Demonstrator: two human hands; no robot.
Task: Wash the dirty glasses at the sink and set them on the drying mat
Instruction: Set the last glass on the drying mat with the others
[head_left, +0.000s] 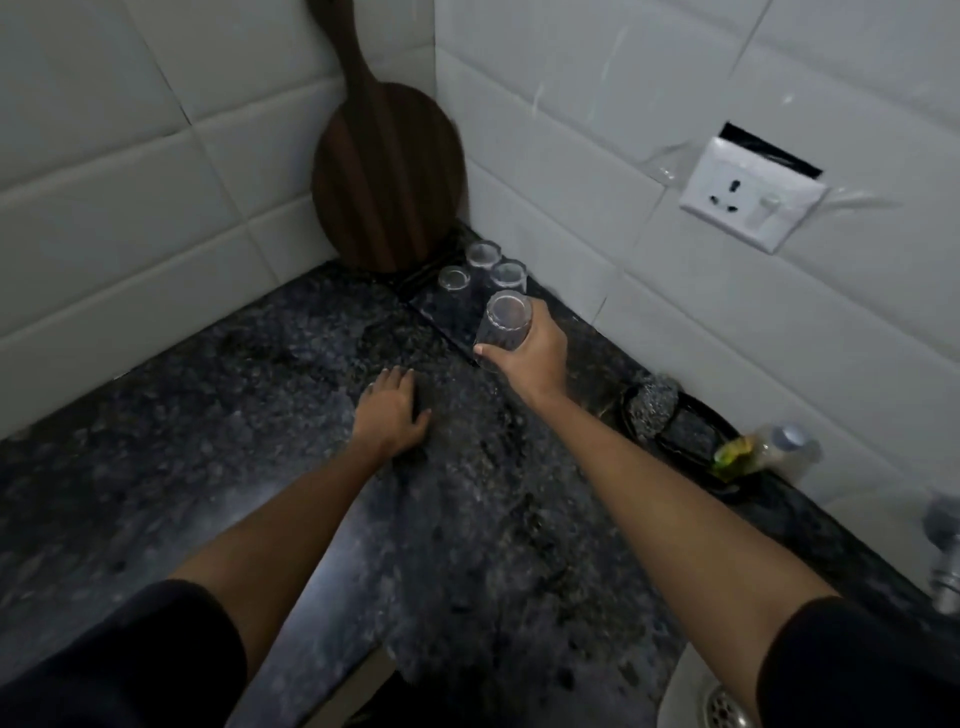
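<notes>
My right hand (530, 353) is shut on a clear glass (505, 319), held upside down just above the near end of the dark drying mat (447, 306) in the counter's corner. Three more clear glasses stand inverted on the mat beyond it: one (453, 279) at the left, one (483, 254) farthest back, one (509, 275) at the right. My left hand (392, 413) rests flat on the dark granite counter (260, 441), fingers spread, holding nothing. The sink (691, 696) shows only as a pale rim and drain at the bottom right.
A round wooden board (387, 182) leans in the tiled corner behind the mat. Along the right wall lie a dark tray with a steel scrubber (652, 405) and a bottle of green liquid (753, 449). A tap (945, 561) juts in at the right edge. A wall socket (750, 200) sits above.
</notes>
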